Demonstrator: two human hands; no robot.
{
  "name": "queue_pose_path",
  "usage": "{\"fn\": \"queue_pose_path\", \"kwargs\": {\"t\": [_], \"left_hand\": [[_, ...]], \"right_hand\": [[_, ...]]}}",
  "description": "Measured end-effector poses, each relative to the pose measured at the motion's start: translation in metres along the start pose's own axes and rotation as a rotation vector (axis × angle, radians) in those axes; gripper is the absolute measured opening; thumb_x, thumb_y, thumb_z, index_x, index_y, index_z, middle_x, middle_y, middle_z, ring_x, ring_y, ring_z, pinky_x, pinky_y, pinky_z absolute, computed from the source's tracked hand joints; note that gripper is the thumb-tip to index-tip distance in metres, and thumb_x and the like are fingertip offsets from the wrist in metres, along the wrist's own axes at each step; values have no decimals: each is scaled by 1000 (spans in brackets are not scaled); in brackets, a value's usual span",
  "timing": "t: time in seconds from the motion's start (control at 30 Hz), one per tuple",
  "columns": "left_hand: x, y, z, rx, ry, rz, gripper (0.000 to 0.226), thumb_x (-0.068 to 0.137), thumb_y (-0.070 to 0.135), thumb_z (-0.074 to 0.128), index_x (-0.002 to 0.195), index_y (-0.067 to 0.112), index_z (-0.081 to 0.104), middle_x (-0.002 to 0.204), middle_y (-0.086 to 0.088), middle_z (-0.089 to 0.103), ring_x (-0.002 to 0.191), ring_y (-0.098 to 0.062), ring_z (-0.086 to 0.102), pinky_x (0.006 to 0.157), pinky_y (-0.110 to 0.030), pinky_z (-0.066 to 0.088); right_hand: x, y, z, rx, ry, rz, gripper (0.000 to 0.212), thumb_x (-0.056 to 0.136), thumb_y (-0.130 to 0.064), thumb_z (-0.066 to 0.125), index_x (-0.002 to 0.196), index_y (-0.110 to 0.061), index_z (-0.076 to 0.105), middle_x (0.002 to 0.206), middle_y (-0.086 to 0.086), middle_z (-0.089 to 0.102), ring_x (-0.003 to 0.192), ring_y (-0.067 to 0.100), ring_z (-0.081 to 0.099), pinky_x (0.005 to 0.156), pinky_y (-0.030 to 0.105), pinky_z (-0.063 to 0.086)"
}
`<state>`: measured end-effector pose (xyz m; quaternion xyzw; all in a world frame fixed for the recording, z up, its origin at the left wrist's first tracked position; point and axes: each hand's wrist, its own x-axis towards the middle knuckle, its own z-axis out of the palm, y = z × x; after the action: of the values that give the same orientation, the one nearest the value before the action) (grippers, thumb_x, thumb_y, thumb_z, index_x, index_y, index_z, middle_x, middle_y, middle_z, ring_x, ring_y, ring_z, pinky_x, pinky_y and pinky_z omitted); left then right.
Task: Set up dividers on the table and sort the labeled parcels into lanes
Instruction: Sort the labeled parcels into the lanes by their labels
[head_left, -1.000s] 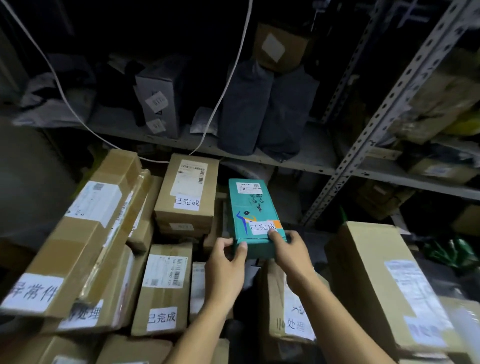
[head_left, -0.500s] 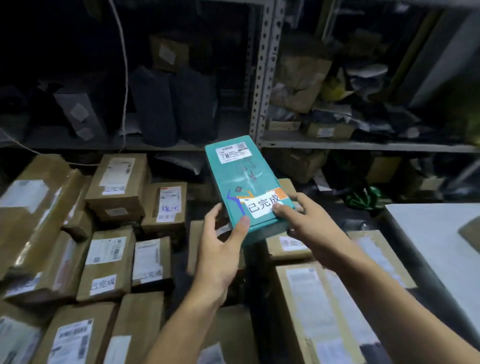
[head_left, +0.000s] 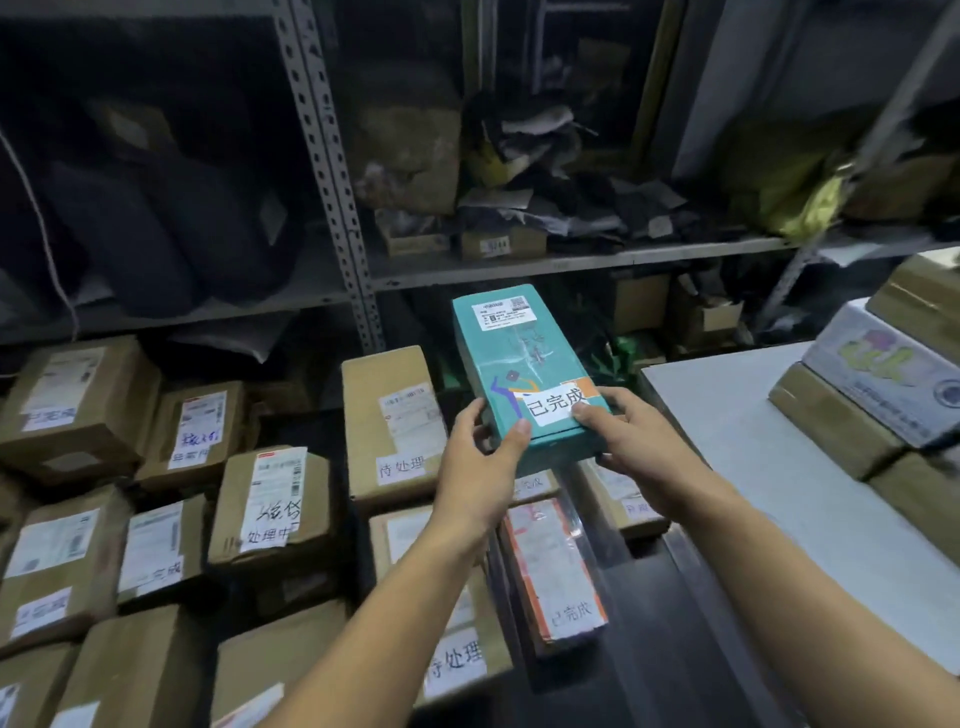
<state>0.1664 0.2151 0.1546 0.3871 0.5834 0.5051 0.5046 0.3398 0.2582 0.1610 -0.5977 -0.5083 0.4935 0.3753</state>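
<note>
I have both sets of fingers curled on the near end of the teal parcel (head_left: 522, 371): the left hand (head_left: 480, 467) clamps its near left corner with the thumb on top, the right hand (head_left: 641, 447) pinches the near right edge, thumb pressing the white label (head_left: 556, 408) (it reads 已完成). From the fingers the parcel runs lengthwise away from me and a little leftward, its far end raised toward the metal shelving (head_left: 571, 260), clear of everything below. Under my wrists lie stacked brown parcels (head_left: 270, 504). The counter (head_left: 779, 467) lies off to the right of the fingers, its near edge beside my right hand, so I judge the right hand leads the carry across.
</note>
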Motion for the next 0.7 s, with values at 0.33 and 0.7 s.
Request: {"fn": "queue_pose_path", "kwargs": {"t": [0.33, 0.7], "left_hand": [[42, -98, 58, 303, 44, -341, 53, 94, 23, 62, 142, 19, 39, 136, -3, 54, 117, -21, 56, 99, -43, 50], [54, -159, 68, 434, 121, -499, 46, 92, 12, 62, 131, 25, 43, 120, -2, 62, 103, -21, 62, 85, -43, 57]], "right_hand": [[42, 114, -7, -222, -71, 193, 34, 96, -36, 58, 128, -24, 52, 99, -10, 57, 87, 0, 55, 61, 19, 43], [58, 172, 6, -361, -184, 274, 42, 95, -23, 62, 133, -14, 48, 130, 5, 62, 95, 11, 56, 58, 12, 40]]}}
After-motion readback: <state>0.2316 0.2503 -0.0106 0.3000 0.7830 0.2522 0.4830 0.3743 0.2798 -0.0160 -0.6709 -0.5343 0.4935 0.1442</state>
